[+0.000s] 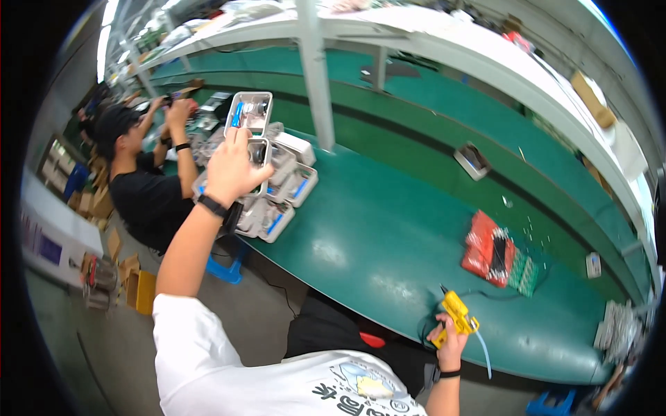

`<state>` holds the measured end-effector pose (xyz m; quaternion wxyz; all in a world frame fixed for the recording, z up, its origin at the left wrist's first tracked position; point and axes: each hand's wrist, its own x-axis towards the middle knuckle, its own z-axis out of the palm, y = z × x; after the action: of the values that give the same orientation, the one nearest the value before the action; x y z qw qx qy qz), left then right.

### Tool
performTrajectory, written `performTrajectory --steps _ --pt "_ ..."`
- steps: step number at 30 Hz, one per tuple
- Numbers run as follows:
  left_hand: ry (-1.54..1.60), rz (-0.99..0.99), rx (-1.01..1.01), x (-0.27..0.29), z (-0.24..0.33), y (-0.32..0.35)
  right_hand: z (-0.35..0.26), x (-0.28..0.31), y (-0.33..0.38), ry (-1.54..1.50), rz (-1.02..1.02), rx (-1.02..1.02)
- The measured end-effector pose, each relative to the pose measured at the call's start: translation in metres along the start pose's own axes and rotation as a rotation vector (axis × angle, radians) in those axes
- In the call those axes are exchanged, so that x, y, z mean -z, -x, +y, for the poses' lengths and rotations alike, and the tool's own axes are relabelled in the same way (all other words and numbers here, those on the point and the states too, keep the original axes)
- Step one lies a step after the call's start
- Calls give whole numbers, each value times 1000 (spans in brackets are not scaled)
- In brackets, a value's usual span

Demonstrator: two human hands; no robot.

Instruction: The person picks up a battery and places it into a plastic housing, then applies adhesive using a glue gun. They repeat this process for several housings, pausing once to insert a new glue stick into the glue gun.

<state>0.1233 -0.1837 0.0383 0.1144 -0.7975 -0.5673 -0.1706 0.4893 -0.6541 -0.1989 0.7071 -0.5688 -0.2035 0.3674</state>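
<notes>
My left hand stretches out over a pile of open white plastic cases at the left of the bench. Its fingers are extended with the thumb apart, and the fingertips overlap the near end of the topmost case. Inside that case a blue part and wiring show; whether the fingertips touch it is unclear. Low on the right, my right hand is closed round the handle of a yellow hot glue gun. The gun's nozzle points up and away, and a pale glue stick sticks out of its back.
Right of centre lie a red plastic bag and green circuit boards, near a dark cable. A small open case sits farther back. A white post rises behind the pile. A person in black works at the left.
</notes>
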Motion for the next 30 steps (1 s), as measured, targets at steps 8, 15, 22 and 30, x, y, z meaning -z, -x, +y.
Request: performTrajectory --steps 8,15,22,30 --pt "633 -395 -1162 -30 148 90 1 -7 -8 -112 -31 59" --pt "260 -637 -1516 -77 197 132 5 1 -1 -253 7 90" --pt "641 -392 -1041 -72 228 156 2 0 -3 -233 -17 72" --pt "852 -609 -1067 -84 240 195 1 2 -5 -280 -25 62"
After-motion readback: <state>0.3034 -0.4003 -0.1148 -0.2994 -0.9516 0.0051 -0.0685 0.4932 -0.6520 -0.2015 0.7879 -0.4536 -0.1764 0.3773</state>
